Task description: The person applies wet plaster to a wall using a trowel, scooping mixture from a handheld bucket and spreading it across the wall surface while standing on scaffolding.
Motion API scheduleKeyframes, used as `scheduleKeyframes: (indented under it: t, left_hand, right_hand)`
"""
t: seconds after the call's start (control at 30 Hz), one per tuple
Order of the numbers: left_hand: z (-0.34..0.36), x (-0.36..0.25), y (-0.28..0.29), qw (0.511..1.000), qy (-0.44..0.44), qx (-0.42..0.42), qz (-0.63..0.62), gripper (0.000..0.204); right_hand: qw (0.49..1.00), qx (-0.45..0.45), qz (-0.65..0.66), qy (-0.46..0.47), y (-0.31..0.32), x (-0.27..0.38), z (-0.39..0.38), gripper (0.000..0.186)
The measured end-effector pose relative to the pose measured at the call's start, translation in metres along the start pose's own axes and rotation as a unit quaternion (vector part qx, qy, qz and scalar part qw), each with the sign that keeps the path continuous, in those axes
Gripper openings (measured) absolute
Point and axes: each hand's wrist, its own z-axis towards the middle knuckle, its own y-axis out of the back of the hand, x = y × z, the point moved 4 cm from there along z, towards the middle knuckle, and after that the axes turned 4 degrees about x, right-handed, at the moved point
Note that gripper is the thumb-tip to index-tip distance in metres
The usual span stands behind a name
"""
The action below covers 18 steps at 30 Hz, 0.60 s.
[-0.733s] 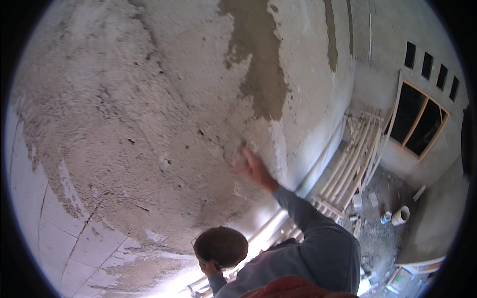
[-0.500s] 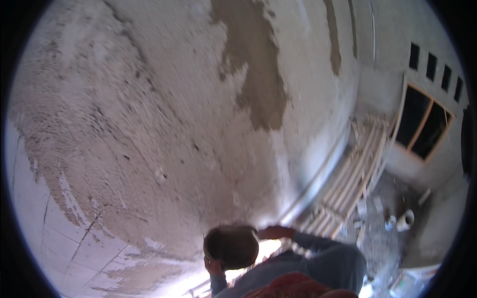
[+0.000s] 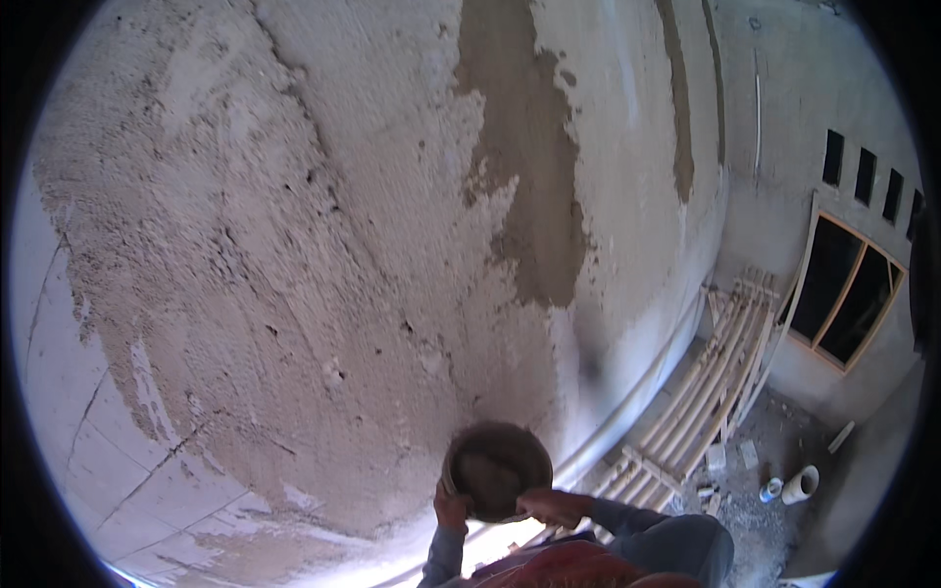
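A dark round bucket is held up in front of me near the wall, its mouth tilted so that I see inside. Brown-grey wet mortar lies in it. My left hand grips the bucket at its left side, fingers closed on the edge. On the near right side of the rim, my right hand is closed on it. The undersides of both hands and the bucket's base are hidden.
A rough plastered wall fills the left and middle, with a dark wet mortar patch. A platform of wooden poles runs along the right. Farther down are a white bucket and rubble; a framed window stands beyond.
The bucket has moved right and its inside now shows more. My right hand has come down from the bucket's upper right to its near right rim. The view has shifted.
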Motion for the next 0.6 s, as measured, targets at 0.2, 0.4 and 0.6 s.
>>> scheduleKeyframes:
  t: [0.2,0.4,0.6]
  left_hand:
    - [-0.005,0.002,-0.014,0.966,0.093,-0.007,-0.240,0.061]
    - [-0.018,0.052,0.040,0.985,0.072,-0.065,-0.140,0.063]
    - [-0.054,0.071,0.089,0.976,0.052,-0.187,-0.094,0.069]
  right_hand:
    - [0.922,-0.120,0.332,0.160,0.055,0.061,-0.036,0.032]
    - [0.739,-0.403,0.127,0.525,0.115,0.286,-0.135,0.033]
    - [0.298,-0.683,-0.045,0.666,0.142,0.444,-0.232,0.032]
